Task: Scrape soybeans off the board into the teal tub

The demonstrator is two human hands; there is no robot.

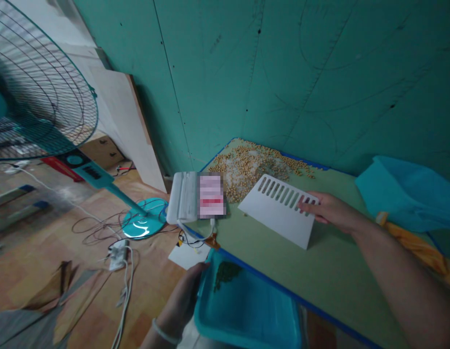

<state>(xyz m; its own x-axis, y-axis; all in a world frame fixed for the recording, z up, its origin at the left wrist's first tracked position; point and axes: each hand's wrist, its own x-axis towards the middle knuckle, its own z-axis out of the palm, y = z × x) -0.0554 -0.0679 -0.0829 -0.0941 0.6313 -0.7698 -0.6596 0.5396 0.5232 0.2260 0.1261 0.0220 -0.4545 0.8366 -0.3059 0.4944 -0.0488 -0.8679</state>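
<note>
My right hand (328, 211) grips the upper right corner of a white slotted scraper board (279, 213), which stands tilted on the green table (319, 276). Beyond the board, a heap of yellow beans mixed with small white grains (252, 165) lies in the table's far corner. My left hand (184, 298) holds the left rim of a teal plastic tray (246, 310) just below the table's front edge. A small patch of dark green grains (226, 274) lies in the tray's far corner.
A white device with a cable (190, 196) sits at the table's left edge. Blue cloth or plastic (406, 194) and an orange strip (417, 245) lie at the right. A standing fan (39, 92), a power strip (117, 254) and loose cables occupy the wooden floor at left.
</note>
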